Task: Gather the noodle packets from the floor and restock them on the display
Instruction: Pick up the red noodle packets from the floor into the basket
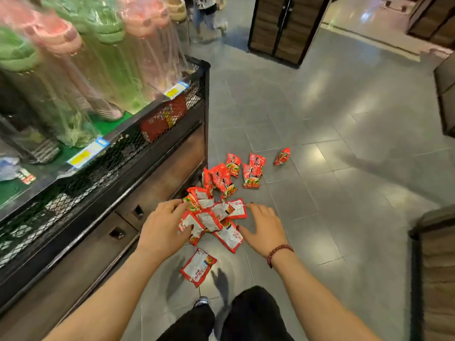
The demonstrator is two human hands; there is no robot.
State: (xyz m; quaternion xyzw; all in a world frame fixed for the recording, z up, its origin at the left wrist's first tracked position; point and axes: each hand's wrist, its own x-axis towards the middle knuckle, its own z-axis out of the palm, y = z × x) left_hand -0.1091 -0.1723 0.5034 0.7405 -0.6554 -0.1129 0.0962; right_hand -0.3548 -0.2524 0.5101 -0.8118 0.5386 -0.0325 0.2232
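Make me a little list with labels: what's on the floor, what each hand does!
floor: grey tiles, red noodle packets scattered
heap: between both hands
stray packet: alone, farthest away
left hand: spread fingers touch heap's left side
right hand: spread fingers at heap's right side
display: mesh-fronted, left of packets

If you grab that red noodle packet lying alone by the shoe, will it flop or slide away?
The lone noodle packet is probably light and slightly floppy: it looks small and thin. It lies flat, so it should not roll. Its glossy wrapper may slide on the smooth floor tiles when pushed.
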